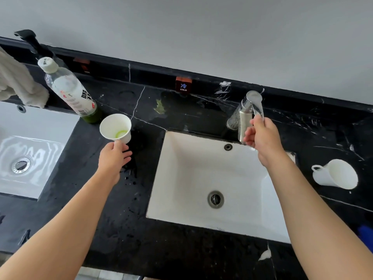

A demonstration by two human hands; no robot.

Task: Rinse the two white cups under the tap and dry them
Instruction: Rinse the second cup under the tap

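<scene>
My left hand (114, 156) grips the base of a white paper cup (115, 127), held upright over the black counter left of the sink; a green residue ring shows inside it. My right hand (260, 136) is closed on the lever of the chrome tap (249, 106) at the back right of the white sink (181, 178). No water stream is visible. A second white cup with a handle (336, 174) lies on its side on the counter right of the sink.
A plastic bottle (68, 89) with green liquid stands behind the left cup. A white towel (18, 83) hangs at the far left above a second basin (30, 150). A COLD label (183, 85) sits on the back ledge. Water drops spot the black marble counter (131, 219).
</scene>
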